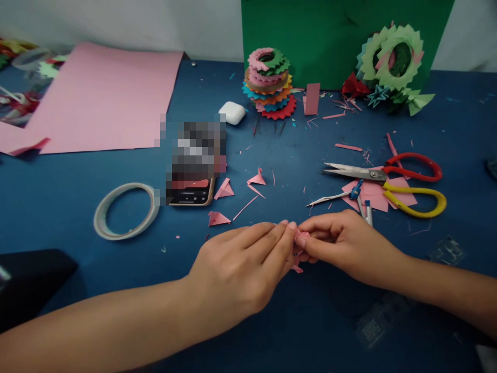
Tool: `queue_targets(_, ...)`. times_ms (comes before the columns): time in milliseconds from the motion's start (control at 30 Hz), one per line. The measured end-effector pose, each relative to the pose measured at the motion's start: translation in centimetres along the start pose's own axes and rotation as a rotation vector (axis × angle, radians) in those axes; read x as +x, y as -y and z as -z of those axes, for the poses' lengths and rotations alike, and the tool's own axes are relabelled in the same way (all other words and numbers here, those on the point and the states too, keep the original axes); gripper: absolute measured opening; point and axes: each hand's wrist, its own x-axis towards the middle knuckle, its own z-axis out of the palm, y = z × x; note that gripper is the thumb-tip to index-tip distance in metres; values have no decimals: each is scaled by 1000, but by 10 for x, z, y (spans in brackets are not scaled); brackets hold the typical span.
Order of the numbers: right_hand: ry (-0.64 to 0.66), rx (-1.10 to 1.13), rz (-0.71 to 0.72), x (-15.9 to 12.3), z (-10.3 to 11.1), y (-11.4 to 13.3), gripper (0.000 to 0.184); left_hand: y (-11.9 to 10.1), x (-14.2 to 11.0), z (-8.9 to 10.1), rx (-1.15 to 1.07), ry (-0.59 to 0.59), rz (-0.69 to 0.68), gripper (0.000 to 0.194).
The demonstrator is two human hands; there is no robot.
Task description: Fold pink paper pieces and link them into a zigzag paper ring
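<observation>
Both my hands meet over the blue table around a small piece of folded pink paper (302, 236), mostly hidden by fingers. My left hand (243, 259) is closed on it from the left, back of the hand towards me. From the right, my right hand (341, 238) pinches it between thumb and fingers. A bit of pink paper also shows below the fingertips. Just beyond my left hand lie several small folded pink pieces (219, 218). Past my right hand rest large scissors (382, 175) with one red and one yellow handle, on pink paper pieces (375, 198).
A tape roll (99, 220), a partly blurred phone (190, 199) and a white case (232, 113) lie to the left. Behind are a large pink sheet (112, 98), a stack of zigzag paper rings (269, 85) and a green board (310, 41). Small blue-handled scissors (355, 190) lie by the large ones.
</observation>
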Motion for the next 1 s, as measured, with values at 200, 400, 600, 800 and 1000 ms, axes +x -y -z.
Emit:
queue_targets(200,-6,37,25,-1,0,-2,19,0,0,0,-2,-35,-21,17)
queue_targets(400,29,186,16,-2,1,3,14,1,1,2,-57,-15,24,19)
queue_targets(600,44,299,6,0,1,5,9,2,1,3,3,-68,-17,17)
queue_targets(800,88,382,-46,2,2,2,11,2,-3,-2,17,-100,-67,19)
queue_targets(1000,75,295,-47,1,7,7,21,6,-1,-3,-98,-107,-10,19)
